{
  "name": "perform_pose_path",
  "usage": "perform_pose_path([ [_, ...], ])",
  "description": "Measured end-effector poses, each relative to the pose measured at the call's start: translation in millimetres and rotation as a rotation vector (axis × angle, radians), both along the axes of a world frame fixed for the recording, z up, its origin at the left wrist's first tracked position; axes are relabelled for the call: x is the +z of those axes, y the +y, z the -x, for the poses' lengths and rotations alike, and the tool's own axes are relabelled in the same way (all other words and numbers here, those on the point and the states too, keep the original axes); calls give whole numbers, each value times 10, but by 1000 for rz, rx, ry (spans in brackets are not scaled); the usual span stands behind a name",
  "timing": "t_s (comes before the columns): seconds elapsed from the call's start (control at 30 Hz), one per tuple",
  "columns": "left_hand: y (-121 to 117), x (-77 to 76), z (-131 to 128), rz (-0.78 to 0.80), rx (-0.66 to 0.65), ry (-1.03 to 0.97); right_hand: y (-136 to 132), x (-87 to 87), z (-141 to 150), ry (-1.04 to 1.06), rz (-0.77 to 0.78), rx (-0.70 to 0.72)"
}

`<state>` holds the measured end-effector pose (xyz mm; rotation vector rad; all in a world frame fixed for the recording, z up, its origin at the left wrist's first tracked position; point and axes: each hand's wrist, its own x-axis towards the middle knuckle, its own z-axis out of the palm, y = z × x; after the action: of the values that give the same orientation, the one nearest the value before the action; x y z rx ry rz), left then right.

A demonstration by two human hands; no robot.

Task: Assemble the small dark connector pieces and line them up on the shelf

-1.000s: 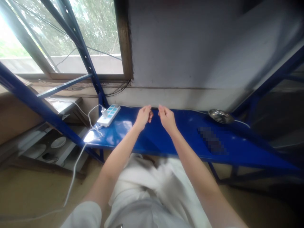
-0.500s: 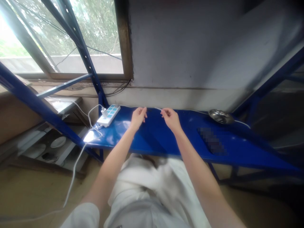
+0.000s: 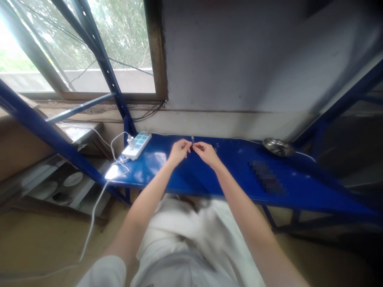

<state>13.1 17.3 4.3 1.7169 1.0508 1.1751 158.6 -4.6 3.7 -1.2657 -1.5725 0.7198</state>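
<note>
Over the far middle of the blue shelf top point(image 3: 191, 181), my left hand point(image 3: 179, 152) and my right hand point(image 3: 206, 153) meet, fingertips almost touching. A small slim piece point(image 3: 192, 140), pale at its tip and dark lower down, stands up between them. My right thumb and fingers pinch at its lower end. My left hand is closed in a pinch at the same spot; what it holds is hidden by the fingers. The kind of piece is too small to tell. Faint pale marks or bits point(image 3: 217, 147) show just right of my right hand.
A white power strip point(image 3: 137, 146) with a plugged-in white charger point(image 3: 131, 141) lies at the shelf's left end. To the right are a shiny metal dish point(image 3: 278, 146) and a pixelated dark object point(image 3: 267, 177). Blue uprights point(image 3: 112, 81) frame the sides; a white cable point(image 3: 93, 215) hangs at left.
My hands moved apart, showing a thin pale piece in the right fingers, then came back together. The piece now points upward between them.
</note>
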Motion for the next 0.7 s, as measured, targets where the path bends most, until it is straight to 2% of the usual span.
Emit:
perform_pose_path([
  [0.27, 10, -21, -46, -88, 49, 156, -2, 60, -56, -103, 29, 92],
  [0.43, -6, -63, -79, -171, 43, 186, 42, 44, -94, -251, -30, 49],
  [0.53, 9, -255, -88, -111, 83, 164, 99, -85, -180, -239, -31, -45],
  [0.7, 43, -755, -61, -3, 192, 171, 189, -467, -495, -213, 49, -278],
])
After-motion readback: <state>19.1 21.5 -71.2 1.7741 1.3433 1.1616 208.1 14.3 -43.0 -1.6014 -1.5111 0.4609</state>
